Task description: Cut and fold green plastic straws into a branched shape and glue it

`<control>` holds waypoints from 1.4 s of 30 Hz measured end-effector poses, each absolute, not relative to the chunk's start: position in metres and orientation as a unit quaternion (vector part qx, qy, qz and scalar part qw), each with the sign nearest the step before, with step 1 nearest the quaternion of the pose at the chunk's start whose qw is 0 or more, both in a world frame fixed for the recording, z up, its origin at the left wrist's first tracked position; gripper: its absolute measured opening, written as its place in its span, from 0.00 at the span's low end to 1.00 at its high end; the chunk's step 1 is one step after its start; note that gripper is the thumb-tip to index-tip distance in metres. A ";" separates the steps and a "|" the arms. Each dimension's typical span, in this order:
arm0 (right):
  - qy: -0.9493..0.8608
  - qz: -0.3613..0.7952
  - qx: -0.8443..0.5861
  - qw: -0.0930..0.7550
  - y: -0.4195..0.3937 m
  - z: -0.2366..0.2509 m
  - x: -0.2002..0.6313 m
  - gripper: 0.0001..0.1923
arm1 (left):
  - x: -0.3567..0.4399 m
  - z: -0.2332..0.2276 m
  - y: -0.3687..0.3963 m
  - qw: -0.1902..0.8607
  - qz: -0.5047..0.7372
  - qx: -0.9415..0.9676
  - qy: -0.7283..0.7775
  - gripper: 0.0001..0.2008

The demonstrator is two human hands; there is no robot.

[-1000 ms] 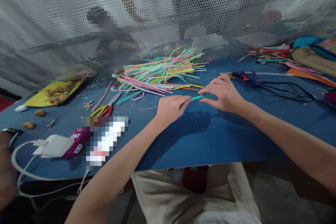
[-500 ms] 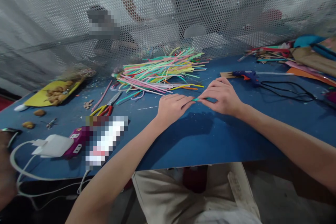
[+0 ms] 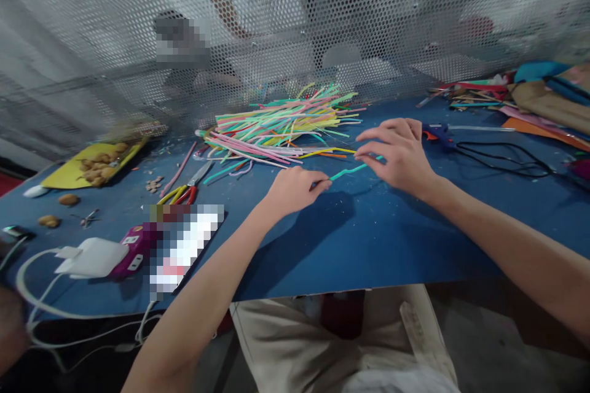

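At the lower left of the frame a white charger [image 3: 94, 256] lies on the blue desk [image 3: 369, 239]. At mid-frame the left hand [image 3: 290, 190] pinches one end of a teal pipe cleaner [image 3: 350, 170], fingers closed on it; the right hand [image 3: 399, 153] nips the other end, stretching it between them, probably to shape it. Behind lies the pile of pipe cleaners [image 3: 281, 126], within easy reach. No writing is readable.

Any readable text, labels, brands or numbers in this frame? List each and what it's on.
None readable.
Pixelated patch on the blue table: whatever is under it is hidden.
Purple power strip: no legible marking.
Blue glue gun: no legible marking.
Teal stick held between left hand and right hand: plain.
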State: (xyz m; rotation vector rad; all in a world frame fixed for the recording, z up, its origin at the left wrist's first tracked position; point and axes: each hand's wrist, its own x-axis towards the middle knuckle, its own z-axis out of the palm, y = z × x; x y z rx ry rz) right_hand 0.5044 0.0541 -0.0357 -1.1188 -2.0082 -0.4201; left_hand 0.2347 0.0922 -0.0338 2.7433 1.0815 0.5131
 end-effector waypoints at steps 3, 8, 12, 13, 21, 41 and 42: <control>-0.752 -0.173 -0.472 0.426 0.057 -0.036 0.508 0.06 | 0.228 -0.032 0.101 0.285 0.187 0.869 0.359 0.18; -0.727 -0.070 -0.486 0.480 0.060 -0.038 0.504 0.07 | 0.227 -0.027 0.106 0.510 0.266 0.722 0.384 0.19; -0.700 0.257 -0.451 0.489 0.063 -0.048 0.491 0.16 | 0.233 -0.028 0.099 0.609 0.267 0.654 0.360 0.19; -0.669 0.352 -0.440 0.484 0.063 -0.052 0.487 0.19 | 0.235 -0.029 0.096 0.631 0.257 0.644 0.349 0.19; -0.524 0.602 -0.402 0.449 0.059 -0.066 0.468 0.21 | 0.255 -0.043 0.073 0.701 0.176 0.644 0.249 0.18; -0.889 0.102 -0.369 0.249 -0.008 -0.051 0.433 0.33 | 0.270 -0.076 0.091 0.648 0.421 0.494 0.399 0.13; -0.898 0.088 -0.377 0.210 -0.012 -0.060 0.427 0.29 | 0.268 -0.078 0.097 0.635 0.448 0.483 0.403 0.11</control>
